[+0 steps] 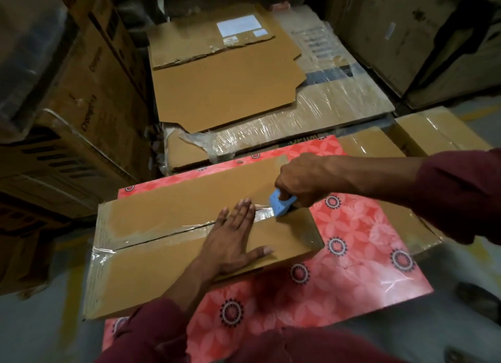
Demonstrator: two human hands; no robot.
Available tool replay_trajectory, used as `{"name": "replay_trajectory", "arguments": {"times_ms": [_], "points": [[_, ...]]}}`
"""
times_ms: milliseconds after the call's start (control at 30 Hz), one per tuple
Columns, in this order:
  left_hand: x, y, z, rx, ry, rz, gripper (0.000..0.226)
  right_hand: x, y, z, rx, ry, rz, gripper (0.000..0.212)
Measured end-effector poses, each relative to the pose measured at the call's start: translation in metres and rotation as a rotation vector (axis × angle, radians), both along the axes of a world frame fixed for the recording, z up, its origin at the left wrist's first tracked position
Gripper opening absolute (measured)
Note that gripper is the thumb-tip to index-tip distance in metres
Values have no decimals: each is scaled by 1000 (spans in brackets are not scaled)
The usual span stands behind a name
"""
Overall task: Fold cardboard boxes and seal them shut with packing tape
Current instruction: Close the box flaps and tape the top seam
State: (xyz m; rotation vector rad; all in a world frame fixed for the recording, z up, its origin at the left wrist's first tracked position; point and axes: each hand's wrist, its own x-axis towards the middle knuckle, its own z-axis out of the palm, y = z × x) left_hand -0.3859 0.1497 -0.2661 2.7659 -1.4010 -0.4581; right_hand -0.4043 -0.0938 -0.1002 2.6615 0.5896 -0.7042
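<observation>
Box: we see a flat brown cardboard box (pixel 173 243) lying on a red flower-patterned surface (pixel 352 259), its two top flaps meeting in a seam that runs the length of the lid.
Tape: clear packing tape (pixel 264 213) covers the seam near our fingers and wraps the box's left end, where it shines.
Left hand: our left hand (pixel 233 240) lies flat on the lid, fingers spread straight, fingertips touching the taped seam.
Right hand: our right hand (pixel 301 182) grips a blue tape dispenser (pixel 282 204), its lower edge set on the seam just beside the left fingertips.
Sleeves: both arms wear maroon sleeves (pixel 455 191).
Behind: a flattened carton (pixel 222 91) rests on a stack wrapped in plastic film (pixel 311 113).
Sides: we see stacked cartons (pixel 89 96) at the left, more boxes at the right.
</observation>
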Motion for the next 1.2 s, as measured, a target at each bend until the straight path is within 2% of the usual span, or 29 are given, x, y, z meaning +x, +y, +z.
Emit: {"name": "replay_trajectory", "arguments": {"times_ms": [167, 333, 433, 533, 667, 833, 1067, 1200], "points": [[0, 1, -3, -39, 19, -6, 116, -23, -66, 9, 37, 101, -184, 43], [-12, -25, 21, 3, -1, 57, 126, -23, -89, -2, 133, 102, -189, 46], [-25, -81, 29, -48, 56, -30, 128, -19, -90, -3, 114, 90, -148, 45], [-34, -120, 17, -104, 81, 1, 124, -13, -98, -9, 83, 87, -148, 46], [-34, -118, -1, -66, -2, -32, 113, -20, -126, -9, 124, 150, -185, 56], [-35, -119, 1, -59, 10, -43, 116, -37, -167, -21, 79, 120, -151, 49], [-38, -125, 9, -43, -2, -17, 121, -25, -125, -83, 130, 11, -161, 32], [-33, -133, 17, -112, -98, -6, 112, -22, -100, -111, -103, 88, -37, 38]]}}
